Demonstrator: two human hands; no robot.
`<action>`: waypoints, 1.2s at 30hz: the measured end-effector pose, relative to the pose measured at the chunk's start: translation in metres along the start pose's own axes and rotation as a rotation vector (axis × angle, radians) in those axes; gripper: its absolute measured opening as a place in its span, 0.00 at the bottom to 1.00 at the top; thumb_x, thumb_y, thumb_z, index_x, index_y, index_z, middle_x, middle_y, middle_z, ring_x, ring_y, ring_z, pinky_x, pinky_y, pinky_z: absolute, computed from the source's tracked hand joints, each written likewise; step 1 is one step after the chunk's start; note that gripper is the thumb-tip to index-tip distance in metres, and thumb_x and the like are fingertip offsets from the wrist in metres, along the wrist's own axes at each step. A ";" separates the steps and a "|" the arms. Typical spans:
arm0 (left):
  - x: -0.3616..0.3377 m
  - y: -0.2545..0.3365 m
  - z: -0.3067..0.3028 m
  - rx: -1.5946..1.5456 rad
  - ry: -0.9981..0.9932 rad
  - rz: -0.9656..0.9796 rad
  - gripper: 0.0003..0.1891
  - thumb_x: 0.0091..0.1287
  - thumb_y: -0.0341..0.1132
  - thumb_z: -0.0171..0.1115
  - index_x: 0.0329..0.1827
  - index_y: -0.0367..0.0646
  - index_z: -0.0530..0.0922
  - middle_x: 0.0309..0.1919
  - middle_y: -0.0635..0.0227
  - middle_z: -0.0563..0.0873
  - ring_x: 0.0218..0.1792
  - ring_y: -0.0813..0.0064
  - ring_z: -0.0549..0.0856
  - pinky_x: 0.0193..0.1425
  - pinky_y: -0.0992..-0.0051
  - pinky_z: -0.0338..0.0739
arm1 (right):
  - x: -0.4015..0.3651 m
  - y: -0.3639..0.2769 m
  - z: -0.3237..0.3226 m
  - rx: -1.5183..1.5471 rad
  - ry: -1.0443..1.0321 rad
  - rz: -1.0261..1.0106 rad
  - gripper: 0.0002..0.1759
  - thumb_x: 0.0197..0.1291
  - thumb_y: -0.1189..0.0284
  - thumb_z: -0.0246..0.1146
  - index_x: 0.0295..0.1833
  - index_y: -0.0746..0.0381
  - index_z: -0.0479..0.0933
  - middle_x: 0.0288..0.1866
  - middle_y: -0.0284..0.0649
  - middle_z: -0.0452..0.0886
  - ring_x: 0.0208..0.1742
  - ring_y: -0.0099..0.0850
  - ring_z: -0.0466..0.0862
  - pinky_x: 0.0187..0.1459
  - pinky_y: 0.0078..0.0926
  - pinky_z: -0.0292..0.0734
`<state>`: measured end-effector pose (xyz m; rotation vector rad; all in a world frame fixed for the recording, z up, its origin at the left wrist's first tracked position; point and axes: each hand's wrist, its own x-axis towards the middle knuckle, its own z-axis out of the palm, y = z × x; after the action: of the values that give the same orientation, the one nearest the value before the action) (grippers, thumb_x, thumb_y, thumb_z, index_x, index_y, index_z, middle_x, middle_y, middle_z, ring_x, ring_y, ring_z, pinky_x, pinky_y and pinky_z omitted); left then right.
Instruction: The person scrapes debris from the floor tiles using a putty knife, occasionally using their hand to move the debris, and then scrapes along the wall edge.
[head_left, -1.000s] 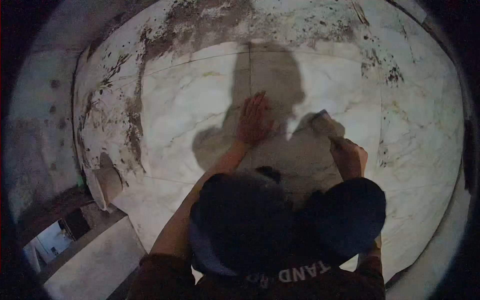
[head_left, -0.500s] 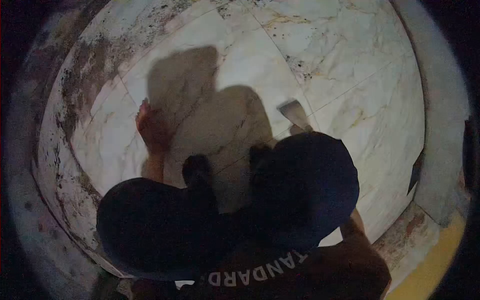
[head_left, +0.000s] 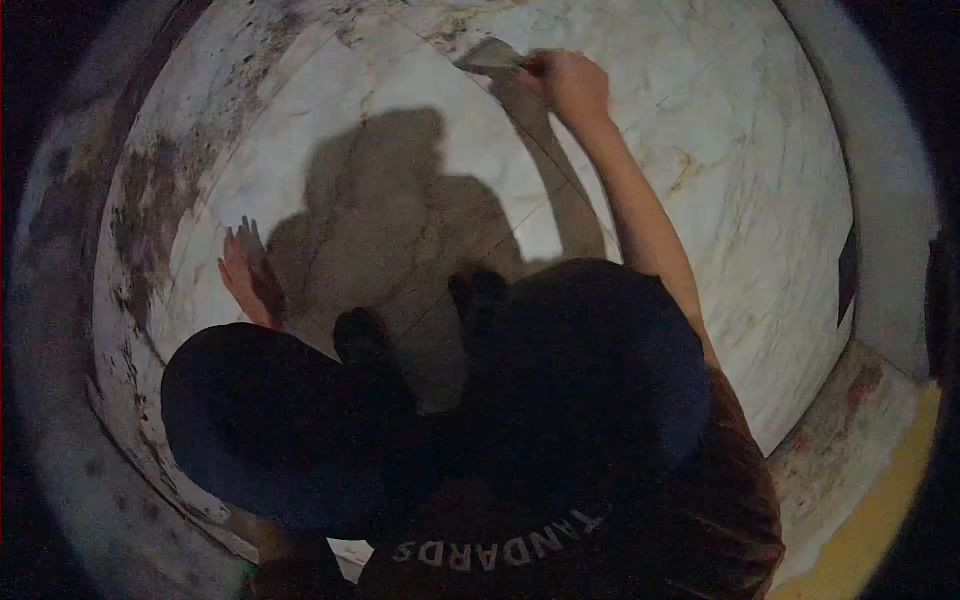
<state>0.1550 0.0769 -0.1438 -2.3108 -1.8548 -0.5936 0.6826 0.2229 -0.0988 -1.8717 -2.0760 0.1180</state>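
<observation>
A flat scraper is pinched in my right hand, at the end of my stretched-out arm. Its blade lies over the marble-patterned tiled floor, near a patch of dark specks at the top. My left hand is beside my left knee, fingers spread, with nothing in it. The shadow of my head and body covers the floor between the two hands.
Dark dirt stains run along the left side of the tiles. A grey ledge borders the right side, with a yellow strip at the lower right. My dark-clad knees fill the lower middle.
My right hand has moved from beside the right knee forward to the top with the scraper. My left hand has shifted slightly left and its fingers now show spread.
</observation>
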 end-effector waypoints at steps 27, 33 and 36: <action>-0.005 0.023 0.051 -0.138 0.064 -0.106 0.25 0.74 0.41 0.55 0.72 0.42 0.69 0.73 0.55 0.71 0.76 0.57 0.66 0.76 0.49 0.56 | 0.002 -0.014 0.019 -0.194 -0.097 0.021 0.17 0.60 0.53 0.66 0.43 0.55 0.86 0.36 0.47 0.87 0.38 0.51 0.86 0.38 0.48 0.81; -0.007 0.002 0.020 -0.005 0.119 -0.201 0.25 0.73 0.39 0.55 0.72 0.43 0.69 0.73 0.55 0.71 0.76 0.58 0.66 0.76 0.50 0.56 | -0.039 -0.007 -0.030 -0.196 -0.234 0.150 0.25 0.63 0.43 0.61 0.47 0.52 0.87 0.39 0.46 0.88 0.44 0.49 0.87 0.44 0.43 0.82; -0.045 0.014 0.031 0.089 0.253 -0.336 0.28 0.69 0.30 0.58 0.73 0.40 0.68 0.70 0.53 0.75 0.72 0.53 0.72 0.76 0.48 0.57 | -0.068 0.010 -0.041 -0.247 -0.404 0.255 0.28 0.62 0.42 0.63 0.48 0.55 0.86 0.40 0.45 0.88 0.46 0.46 0.88 0.47 0.39 0.82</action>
<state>0.1678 0.0426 -0.1864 -1.7842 -2.1048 -0.7831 0.7101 0.1510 -0.0765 -2.4291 -2.1692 0.3411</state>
